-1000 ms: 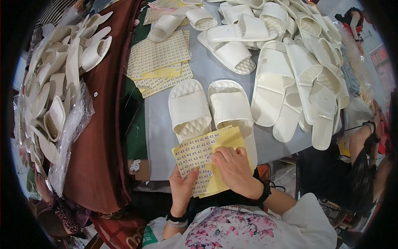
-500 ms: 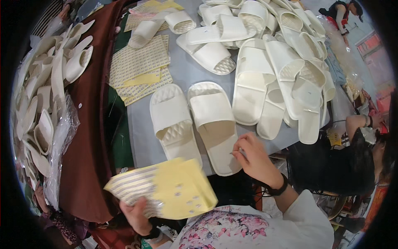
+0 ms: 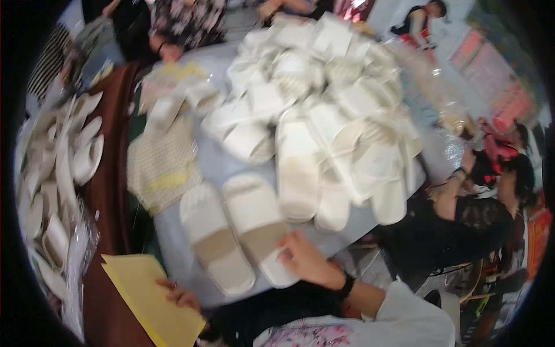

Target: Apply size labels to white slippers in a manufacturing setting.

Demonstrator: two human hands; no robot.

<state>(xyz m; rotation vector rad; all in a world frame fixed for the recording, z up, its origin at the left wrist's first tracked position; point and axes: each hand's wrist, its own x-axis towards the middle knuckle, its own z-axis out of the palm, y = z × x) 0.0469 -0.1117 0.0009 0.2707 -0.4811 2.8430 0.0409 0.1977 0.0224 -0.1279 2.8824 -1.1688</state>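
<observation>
Slippers: two white slippers (image 3: 240, 234) are lying side by side on the grey surface (image 3: 173, 254), right in front of me, toes pointing away.
Right hand: my right hand (image 3: 303, 257) is touching the near edge of the right slipper (image 3: 260, 225); I think I am keeping it from sliding. I cannot tell if my fingers are pinching it.
Left hand: my left hand (image 3: 179, 295) is gripping the yellow sheet (image 3: 150, 301), down low at the surface's edge, so it is staying out of the way.
Big pile: lots more white slippers (image 3: 324, 115) are heaping up farther back.
Other sheets: a stack of dotted sheets (image 3: 162, 168) is sitting to the left.
Other person: someone in black (image 3: 462, 225) is sitting on my right.
</observation>
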